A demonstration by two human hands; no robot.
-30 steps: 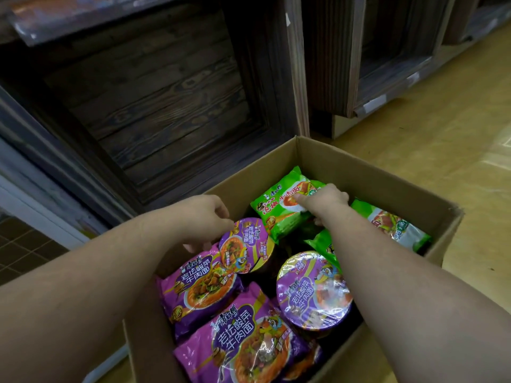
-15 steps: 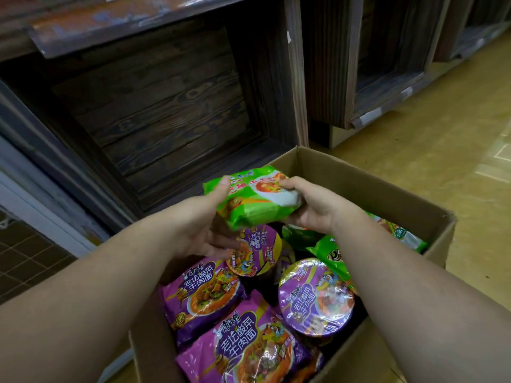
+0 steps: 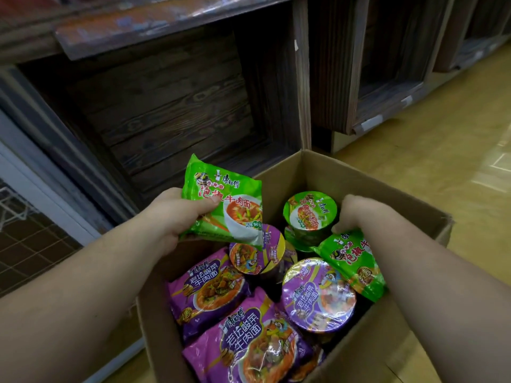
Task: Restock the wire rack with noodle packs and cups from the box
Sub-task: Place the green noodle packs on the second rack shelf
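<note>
Since 0.5 s ago the green noodle pack (image 3: 224, 200) has passed from both hands to the left hand (image 3: 177, 217) alone, and the right hand (image 3: 362, 214) has gone back down into the cardboard box (image 3: 387, 189), baring a green noodle cup (image 3: 311, 214) that the pack had hidden.

Judging by this, the step in hand is unloading: 1 pack is out and a 2nd item is being fetched. The left hand grips the pack at its lower left corner, thumb on the printed face and fingers behind, with the pack tilted up above the box's left side, over a purple cup (image 3: 255, 254). The right hand, back upward and fingers curled down, rests at the upper end of a second green pack (image 3: 351, 264) lying against the box's right wall, just right of the green cup; its fingertips are hidden, so I cannot tell whether it has a hold yet.

Next the right hand would need a firm pinch on that pack's edge to lift it clear without dragging the larger purple cup (image 3: 318, 294) that touches it. Both packs then go to the wire rack (image 3: 13, 208), of which only a white corner shows at the far left.

2 purple packs (image 3: 207, 286) lie at the box's near left.
</note>
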